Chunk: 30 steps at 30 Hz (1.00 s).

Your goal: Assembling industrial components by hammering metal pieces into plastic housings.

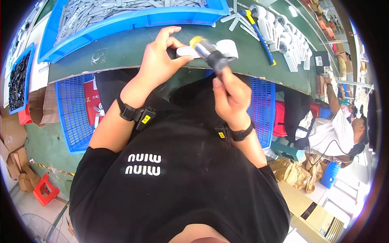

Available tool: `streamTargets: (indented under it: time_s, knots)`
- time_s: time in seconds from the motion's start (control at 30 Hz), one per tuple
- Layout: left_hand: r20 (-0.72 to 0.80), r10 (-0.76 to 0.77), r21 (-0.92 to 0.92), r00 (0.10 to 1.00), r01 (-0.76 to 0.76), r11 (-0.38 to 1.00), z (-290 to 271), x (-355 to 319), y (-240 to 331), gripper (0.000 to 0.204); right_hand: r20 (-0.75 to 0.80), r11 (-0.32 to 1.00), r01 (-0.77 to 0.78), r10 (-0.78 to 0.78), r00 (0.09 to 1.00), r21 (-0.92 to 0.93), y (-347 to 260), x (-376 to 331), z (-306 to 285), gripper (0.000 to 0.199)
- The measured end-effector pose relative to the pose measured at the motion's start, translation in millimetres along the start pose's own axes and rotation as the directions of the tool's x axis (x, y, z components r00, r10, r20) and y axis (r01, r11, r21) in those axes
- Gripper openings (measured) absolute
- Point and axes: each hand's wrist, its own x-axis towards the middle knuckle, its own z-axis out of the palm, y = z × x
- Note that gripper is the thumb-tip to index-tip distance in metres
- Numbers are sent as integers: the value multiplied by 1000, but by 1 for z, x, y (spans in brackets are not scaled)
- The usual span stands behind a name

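- A person in a black shirt looks down at their own two hands, working at the near edge of a green workbench (121, 48).
- The left hand (156, 60) sits at about eleven o'clock from the picture's centre. Its thumb and curled fingers are narrowed around one end of a white plastic part (227, 48), with the forefinger lifted and arched above it.
- The white plastic part lies just above the bench edge, near twelve o'clock, its rounded end pointing toward one o'clock.
- The right hand (231, 97) is just right of centre, fingers closed tight around the dark grip of a hand tool (210, 54).
- The hand tool slants up toward eleven o'clock; its yellowish tip meets the white part beside the left thumb. Whether it presses in or only touches, I cannot tell.
- Each wrist wears a black band with a small yellow tag.
- At twelve o'clock, beyond the hands, a blue bin (133, 18) holds many grey metal strips.
- At one o'clock lies a hammer (259, 36) with a blue and yellow handle, beside a row of white assembled parts (283, 38).
- At nine o'clock, below the bench, stands a blue mesh crate (73, 117).
- At three o'clock another person (336, 125) in a white top sits well apart.
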Motion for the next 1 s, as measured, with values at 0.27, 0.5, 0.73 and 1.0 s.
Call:
streamTargets:
  time_s: [0.27,0.5,0.73,1.0]
  knots:
    - [34,-30,-39,999,31,999,-1,0,3,79,122,958,-284,279,953,31,-10,6,-11,50]
    - [40,-13,-61,999,16,998,0,-2,-2,66,155,934,-356,356,921,-28,-7,-1,-20,51]
    - [-15,81,2,997,-81,997,3,-2,4,39,296,894,-274,385,874,-355,-4,-9,-37,52]
    - [-7,228,122,974,-225,967,5,-3,8,26,262,839,-535,540,800,-96,8,-9,-43,53]
